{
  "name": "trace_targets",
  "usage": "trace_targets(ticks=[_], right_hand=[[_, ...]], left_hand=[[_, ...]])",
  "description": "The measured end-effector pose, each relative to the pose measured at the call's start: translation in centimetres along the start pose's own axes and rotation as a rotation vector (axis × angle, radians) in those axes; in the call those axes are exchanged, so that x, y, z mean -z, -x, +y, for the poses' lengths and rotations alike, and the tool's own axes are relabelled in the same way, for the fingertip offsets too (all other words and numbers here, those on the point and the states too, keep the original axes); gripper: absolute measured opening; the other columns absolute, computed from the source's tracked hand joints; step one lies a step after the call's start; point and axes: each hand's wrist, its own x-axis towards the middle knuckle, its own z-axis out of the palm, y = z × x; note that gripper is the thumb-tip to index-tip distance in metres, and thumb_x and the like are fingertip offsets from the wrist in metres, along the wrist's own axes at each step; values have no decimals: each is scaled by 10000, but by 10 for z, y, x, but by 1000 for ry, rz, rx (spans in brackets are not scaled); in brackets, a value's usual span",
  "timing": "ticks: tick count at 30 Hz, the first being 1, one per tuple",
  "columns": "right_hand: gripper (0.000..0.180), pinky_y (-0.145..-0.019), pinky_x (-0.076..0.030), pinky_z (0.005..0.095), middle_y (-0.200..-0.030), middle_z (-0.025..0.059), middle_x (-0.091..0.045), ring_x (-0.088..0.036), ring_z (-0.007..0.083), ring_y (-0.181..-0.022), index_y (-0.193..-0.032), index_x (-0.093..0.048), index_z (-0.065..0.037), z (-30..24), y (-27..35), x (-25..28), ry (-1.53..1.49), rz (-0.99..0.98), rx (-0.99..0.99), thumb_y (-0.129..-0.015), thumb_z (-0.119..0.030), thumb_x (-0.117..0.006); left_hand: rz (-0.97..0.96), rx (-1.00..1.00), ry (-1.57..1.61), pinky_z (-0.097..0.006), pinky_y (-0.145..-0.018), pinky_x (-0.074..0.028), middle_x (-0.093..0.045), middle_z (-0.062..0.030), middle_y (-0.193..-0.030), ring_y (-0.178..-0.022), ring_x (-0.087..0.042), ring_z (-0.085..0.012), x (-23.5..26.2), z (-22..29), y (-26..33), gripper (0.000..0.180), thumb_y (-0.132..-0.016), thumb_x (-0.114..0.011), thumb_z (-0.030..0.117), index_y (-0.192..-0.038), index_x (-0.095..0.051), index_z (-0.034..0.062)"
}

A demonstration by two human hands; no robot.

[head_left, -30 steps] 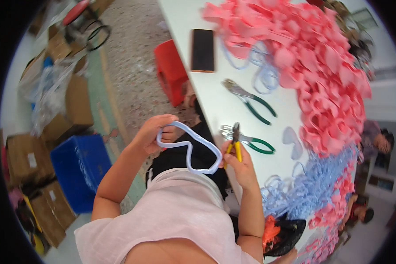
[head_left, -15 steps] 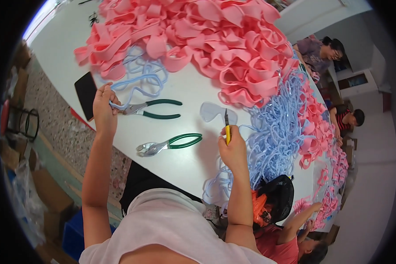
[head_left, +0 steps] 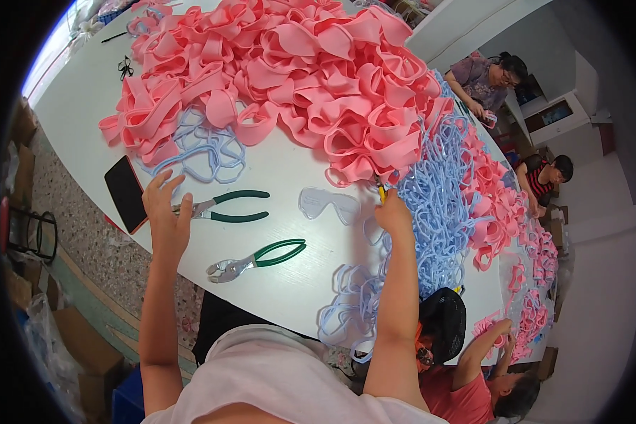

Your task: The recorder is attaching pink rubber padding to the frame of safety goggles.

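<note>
My left hand [head_left: 166, 218] is open with fingers spread, just over the jaws of green-handled pliers [head_left: 242, 194] and beside a dark phone [head_left: 124, 192]. A few pale blue soft loops [head_left: 215, 159] lie beyond it. Closed around a slim yellow-handled tool [head_left: 382, 194], my right hand [head_left: 394, 214] is where the pink band pile [head_left: 283, 78] meets the blue loop heap [head_left: 434, 219]. The tool's tip is small and partly hidden. A clear goggle-shaped plastic piece [head_left: 316, 203] rests flat between my hands. Nearer me lies a second pair of green-handled pliers [head_left: 231, 269].
The white table [head_left: 290, 304] curves around me. More pink pieces [head_left: 491, 230] are spread along its right side, where several people sit working. A black mesh-like item [head_left: 445, 321] is by my right arm. Cardboard boxes [head_left: 85, 339] stand on the floor at left.
My left hand has let go of a pale blue loop and opened. My right hand, with the yellow-handled tool, has moved right from the clear piece to the edge of the piles. The view has shifted.
</note>
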Motion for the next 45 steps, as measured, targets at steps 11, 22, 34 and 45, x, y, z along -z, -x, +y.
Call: trace_targets(ticks=[11,22,34,45], right_hand=[[280,-747,-483,517,-1020,205,-628,-616,416,-938,-1072,-515,-48,19,44,52,22,253,0,-831,-115,-639],[197,-602,-442,239,-852,1,-537,-511,87,-691,-1093,-559,-43,48,70,130,-1414,513,83,-909,-77,-619],[284,-692,-466,311,-941,94,-600,-570,198,-791,-1021,-547,-76,-79,155,60,-1378,-32,940,-792,52,-654],[454,-689,-447,388,-848,114,-557,-551,309,-782,-1025,-556,-52,-177,209,21,-679,-118,1550,-592,42,-652]], left_hand=[[-9,-22,70,-439,-1062,-297,-506,-139,-1291,-1250,-402,-329,6,0,9,296,-878,-587,86,-1171,-586,40],[-18,-21,183,-423,-1039,-334,-541,-145,-1250,-1208,-455,-325,4,14,13,304,-852,-611,42,-1156,-602,38],[-615,520,1440,-362,-944,-467,-577,-136,-1213,-1123,-561,-223,-11,74,51,433,-1005,-493,323,-1328,-495,35],[-746,588,1751,-351,-919,-453,-467,-110,-1258,-1143,-504,-195,38,60,79,648,-952,-527,398,-1457,-274,80]])
